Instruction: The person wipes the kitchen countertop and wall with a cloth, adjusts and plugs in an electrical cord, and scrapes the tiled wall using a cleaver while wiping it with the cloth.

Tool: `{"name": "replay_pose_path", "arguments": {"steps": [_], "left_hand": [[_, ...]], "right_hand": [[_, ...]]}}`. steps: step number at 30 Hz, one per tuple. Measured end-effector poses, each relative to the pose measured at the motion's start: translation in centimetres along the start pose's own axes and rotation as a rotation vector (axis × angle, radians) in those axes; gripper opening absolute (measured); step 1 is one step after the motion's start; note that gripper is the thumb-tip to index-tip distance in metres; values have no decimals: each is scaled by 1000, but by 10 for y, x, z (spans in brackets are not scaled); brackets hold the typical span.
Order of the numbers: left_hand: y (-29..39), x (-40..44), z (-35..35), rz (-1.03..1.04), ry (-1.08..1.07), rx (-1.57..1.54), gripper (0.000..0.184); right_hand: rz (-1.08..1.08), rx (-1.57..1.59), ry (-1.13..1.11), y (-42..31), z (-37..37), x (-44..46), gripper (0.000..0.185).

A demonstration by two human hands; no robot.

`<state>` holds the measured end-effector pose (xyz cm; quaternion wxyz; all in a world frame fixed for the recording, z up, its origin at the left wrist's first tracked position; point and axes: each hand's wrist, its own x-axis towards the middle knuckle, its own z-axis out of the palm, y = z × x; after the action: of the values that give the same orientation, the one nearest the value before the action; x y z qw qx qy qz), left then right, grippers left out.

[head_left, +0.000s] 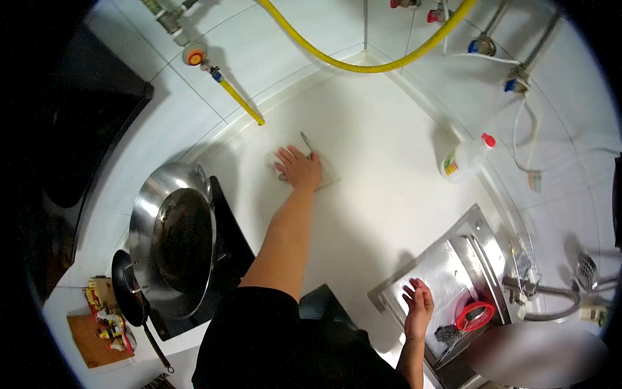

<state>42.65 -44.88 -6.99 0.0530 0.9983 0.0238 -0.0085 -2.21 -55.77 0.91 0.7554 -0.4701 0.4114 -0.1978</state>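
Observation:
My left hand (299,168) lies flat with its fingers spread on a pale cloth (329,176) on the white countertop (369,129). A thin dark curved mark or item (306,141) shows at the cloth's upper edge; what it is I cannot make out. Over the left part of the steel sink (427,266) hangs my right hand (419,305), its fingers loosely bent and apart, with nothing seen in them. Right of that hand, a red basket (475,316) and a dark scourer (447,334) are in the sink.
A large steel wok (175,240) sits on the black stove (227,259) at left, beside a small black pan (129,285). A bottle with a red cap (465,157) stands at the right wall. The faucet (551,301) is lower right. A yellow hose (363,67) hangs above.

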Motion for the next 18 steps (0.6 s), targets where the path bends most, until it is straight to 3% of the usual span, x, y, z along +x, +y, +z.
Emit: {"name": "replay_pose_path", "arguments": {"steps": [1,5,8,11,14,15,17,18], "left_hand": [[6,27,2,-9,13,-17,83],[22,117,16,16,75,-89,81],[40,160,12,78,68,-59,80],[57,183,14,157,119,-68,78],[59,182,24,308,136,-61,76],[63,175,30,376,139,-53,75],[86,113,12,585,111,-6,72],[97,68,7,643,20,-298,71]], "right_hand": [[-65,-116,75,5,0,13,34],[-300,-494,372,17,-1,64,45],[-436,-894,418,16,13,96,57],[-299,-810,288,28,31,122,55],[-296,-1046,166,24,57,130,49],[-418,-1055,130,19,59,134,44],[-388,-1165,139,20,60,135,45],[-375,-1219,143,19,60,135,46]]}}
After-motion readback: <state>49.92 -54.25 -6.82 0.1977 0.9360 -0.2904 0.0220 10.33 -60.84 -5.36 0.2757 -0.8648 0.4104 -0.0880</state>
